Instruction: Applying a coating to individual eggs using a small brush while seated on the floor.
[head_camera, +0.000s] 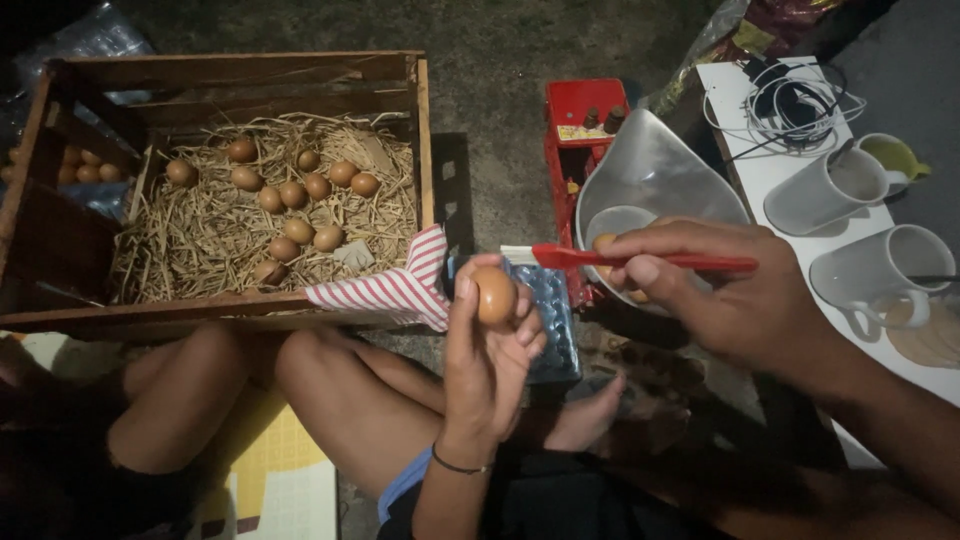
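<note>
My left hand (485, 345) holds a brown egg (495, 295) upright between thumb and fingers, in the middle of the view. A red-handled brush (640, 260) with a pale head lies level in my right hand (720, 295), its head just to the right of the egg. Behind the right hand sits a metal scale pan (655, 170) on a red scale (585, 125), with an egg (603, 243) in the pan.
A wooden crate (424, 130) lined with straw holds several brown eggs (290, 195) at the left. A red-and-white striped cloth (395, 290) hangs off its near edge. White cups (835, 190) and a coiled cable (800, 105) stand on a white board at the right. Bare legs (340, 395) lie below.
</note>
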